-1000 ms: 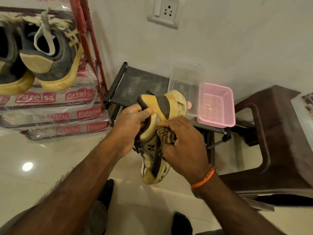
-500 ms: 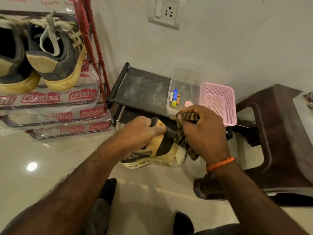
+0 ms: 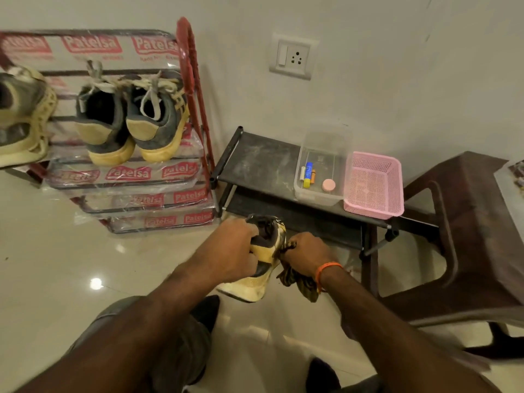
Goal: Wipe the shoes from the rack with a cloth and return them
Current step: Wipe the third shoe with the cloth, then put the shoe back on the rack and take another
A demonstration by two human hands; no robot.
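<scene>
Low in the centre of the frame, the yellow-and-black sneaker (image 3: 262, 259) has dropped from its upright tilt a second ago, left hand (image 3: 235, 248) gripping its collar and right hand (image 3: 304, 255) clutching the striped brown cloth (image 3: 297, 282) against its side, so wiping continues.

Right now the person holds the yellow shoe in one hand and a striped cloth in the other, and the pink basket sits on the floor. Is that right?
Not quite. The pink basket sits on the low black shelf, not the floor, as the head view shows. The left hand does hold the yellow shoe, the right hand the striped cloth.
</scene>
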